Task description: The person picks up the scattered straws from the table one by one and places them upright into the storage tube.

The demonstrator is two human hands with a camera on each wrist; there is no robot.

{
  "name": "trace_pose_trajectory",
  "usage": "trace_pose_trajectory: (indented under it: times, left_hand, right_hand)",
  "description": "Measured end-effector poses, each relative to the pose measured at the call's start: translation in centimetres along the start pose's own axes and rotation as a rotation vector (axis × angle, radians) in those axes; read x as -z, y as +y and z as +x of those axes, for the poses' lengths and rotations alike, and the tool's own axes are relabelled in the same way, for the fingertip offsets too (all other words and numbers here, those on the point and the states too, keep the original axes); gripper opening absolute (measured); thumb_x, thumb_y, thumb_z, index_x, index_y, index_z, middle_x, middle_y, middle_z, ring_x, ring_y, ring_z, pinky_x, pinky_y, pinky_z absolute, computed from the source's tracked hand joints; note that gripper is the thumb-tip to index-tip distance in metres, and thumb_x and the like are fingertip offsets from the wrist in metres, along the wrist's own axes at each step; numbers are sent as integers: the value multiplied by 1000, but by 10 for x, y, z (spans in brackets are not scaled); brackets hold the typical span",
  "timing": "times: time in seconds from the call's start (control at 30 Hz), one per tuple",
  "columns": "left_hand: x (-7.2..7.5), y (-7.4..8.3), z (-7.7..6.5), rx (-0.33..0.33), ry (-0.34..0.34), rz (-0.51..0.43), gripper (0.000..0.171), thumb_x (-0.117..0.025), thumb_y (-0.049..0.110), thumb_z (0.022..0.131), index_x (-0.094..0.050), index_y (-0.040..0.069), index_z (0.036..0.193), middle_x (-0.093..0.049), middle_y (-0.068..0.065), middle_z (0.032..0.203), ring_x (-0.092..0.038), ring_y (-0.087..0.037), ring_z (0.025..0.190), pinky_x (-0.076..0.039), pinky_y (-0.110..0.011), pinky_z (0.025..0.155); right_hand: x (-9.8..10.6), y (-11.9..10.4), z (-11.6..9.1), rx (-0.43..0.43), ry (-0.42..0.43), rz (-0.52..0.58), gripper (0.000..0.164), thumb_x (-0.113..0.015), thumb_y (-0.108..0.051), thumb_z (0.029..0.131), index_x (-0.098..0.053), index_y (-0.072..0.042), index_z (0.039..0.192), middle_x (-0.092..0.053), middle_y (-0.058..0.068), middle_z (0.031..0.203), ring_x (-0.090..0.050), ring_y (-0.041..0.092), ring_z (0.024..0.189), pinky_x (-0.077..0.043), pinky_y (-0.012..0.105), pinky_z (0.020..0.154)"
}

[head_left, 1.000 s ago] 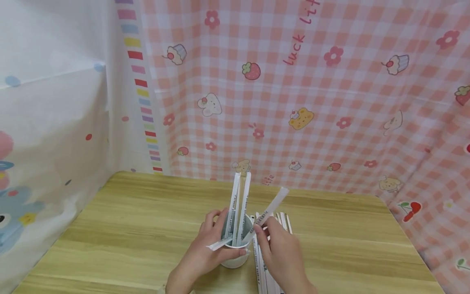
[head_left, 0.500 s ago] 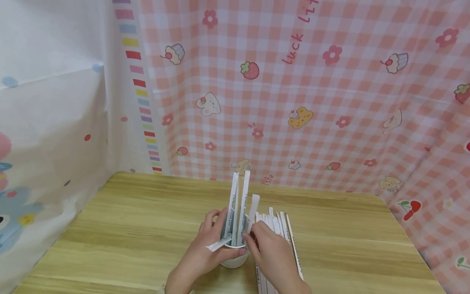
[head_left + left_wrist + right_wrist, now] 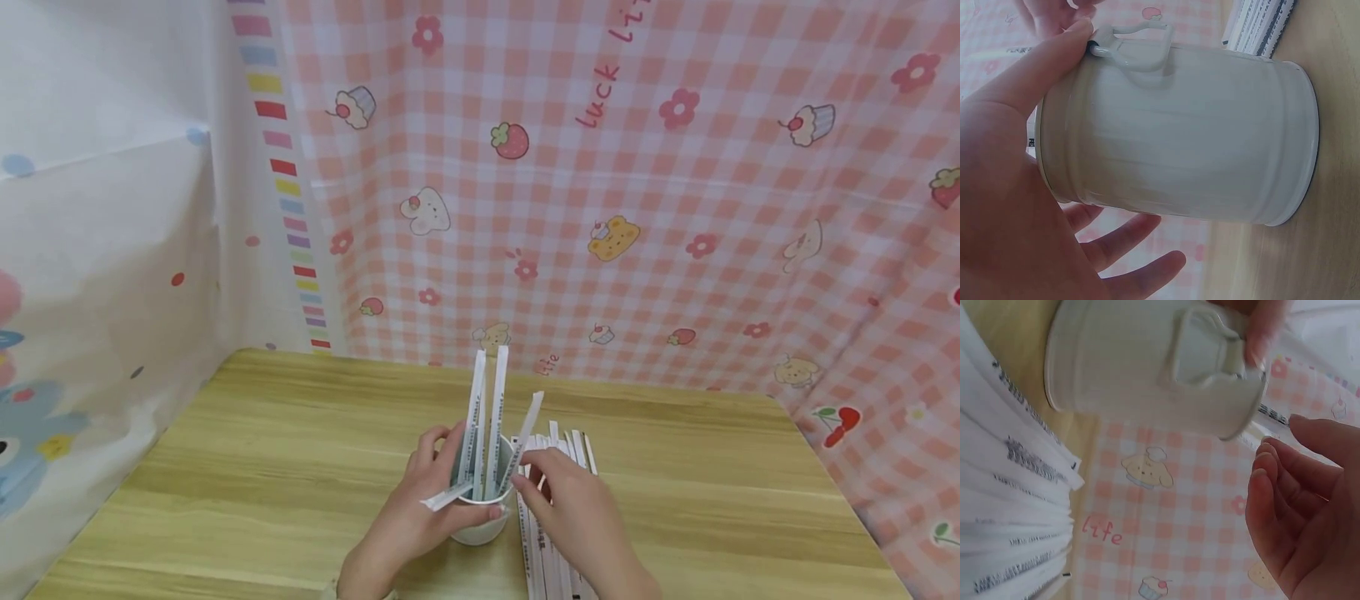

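Note:
A white mug (image 3: 478, 535) with a squared handle stands on the table. My left hand (image 3: 412, 512) grips it near the rim, thumb by the handle (image 3: 1147, 59) and fingers round the far side. Several white printed paper-wrapped sticks (image 3: 497, 408) stand in the mug, and a short one (image 3: 447, 498) pokes out over its near left rim. Another wrapped stick (image 3: 529, 421) leans against the right rim. Beside it my right hand (image 3: 576, 504) has its thumb and fingertips apart, holding nothing in the right wrist view.
A row of similar wrapped sticks (image 3: 534, 542) lies right of the mug, partly under my right hand. The wooden table (image 3: 300, 433) meets a pink checked cloth (image 3: 637, 317) at the back and a white cloth (image 3: 150, 292) on the left.
My right hand brought a wrapped stick left into the mug and then drew back slightly right, letting it lean on the rim. My left hand stayed on the mug.

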State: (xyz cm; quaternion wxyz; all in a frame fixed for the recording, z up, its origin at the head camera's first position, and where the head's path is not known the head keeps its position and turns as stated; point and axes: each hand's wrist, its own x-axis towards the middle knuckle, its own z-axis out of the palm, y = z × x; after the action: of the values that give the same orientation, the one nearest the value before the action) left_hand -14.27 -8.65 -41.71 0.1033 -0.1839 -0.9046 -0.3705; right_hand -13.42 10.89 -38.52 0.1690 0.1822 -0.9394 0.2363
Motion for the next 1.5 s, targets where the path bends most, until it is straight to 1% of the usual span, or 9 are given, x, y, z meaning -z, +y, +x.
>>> trace_pose_trajectory:
  times: [0.3, 0.53, 0.67, 0.9, 1.07, 1.17, 1.3, 1.4, 1.5]
  left_hand:
    - [0, 1, 1, 35, -16, -17, 99, -70, 58, 61, -22, 24, 141, -31, -7, 127, -37, -24, 108, -41, -41, 82]
    - [0, 1, 0, 50, -26, -9, 99, -68, 60, 62, -23, 22, 141, -30, -9, 129, -37, -27, 109, -41, -44, 82]
    - [0, 0, 1, 53, -28, 0, 99, -68, 61, 62, -23, 22, 141, -30, -9, 129, -37, -27, 109, -41, -43, 82]
    - [-1, -1, 0, 46, -26, -7, 100, -69, 60, 62, -23, 21, 141, -30, -8, 128, -37, -27, 109, -41, -42, 82]
    - [-1, 0, 0, 43, -25, -18, 100, -70, 59, 61, -23, 22, 141, -30, -8, 128, -36, -26, 109, -41, -42, 83]
    - [0, 0, 0, 42, -28, -21, 99, -69, 59, 62, -23, 22, 141, -30, -8, 128, -36, -26, 109, -41, -43, 82]
    - [0, 1, 0, 42, -29, -24, 99, -70, 59, 62, -23, 22, 141, -30, -8, 128, -36, -26, 109, -41, -43, 82]
    - [0, 1, 0, 41, -25, -29, 99, -70, 58, 62, -24, 22, 141, -30, -7, 128, -36, -25, 109, -41, -43, 83]
    - [0, 1, 0, 40, -19, -23, 99, -70, 58, 62, -24, 21, 141, -30, -7, 127, -37, -25, 109, -41, -42, 83]
  right_hand:
    - [22, 27, 0, -194, 56, 72, 25, -61, -28, 85, -60, -19, 108, -52, -14, 77, -50, 0, 64, -40, 24, 56]
    - [33, 64, -5, -228, 96, 72, 29, -55, -29, 89, -59, -11, 110, -59, -2, 87, -58, 13, 75, -44, 32, 60]
    - [34, 82, -9, -318, 14, 81, 38, -48, -37, 91, -57, -7, 112, -59, 4, 96, -58, 19, 84, -44, 37, 67]
    - [27, 106, -18, -464, -199, 99, 47, -51, -35, 89, -54, 3, 116, -60, 10, 95, -56, 24, 85, -43, 43, 72]
    - [17, 118, -23, -526, -332, 101, 59, -52, -45, 86, -51, 6, 116, -60, 14, 99, -56, 31, 90, -41, 47, 76]
    - [12, 119, -26, -548, -356, 109, 60, -53, -48, 84, -53, 4, 114, -60, 15, 102, -55, 33, 94, -40, 49, 78]
    - [5, 117, -27, -576, -371, 107, 47, -55, -47, 83, -60, -3, 97, -59, 5, 83, -54, 23, 77, -41, 39, 66]
    - [-1, 114, -26, -594, -383, 102, 36, -60, -44, 80, -59, -8, 84, -52, 0, 70, -46, 16, 64, -36, 31, 56]
    - [-7, 111, -25, -601, -385, 97, 31, -64, -40, 77, -57, -10, 78, -51, -1, 67, -45, 15, 61, -34, 29, 53]
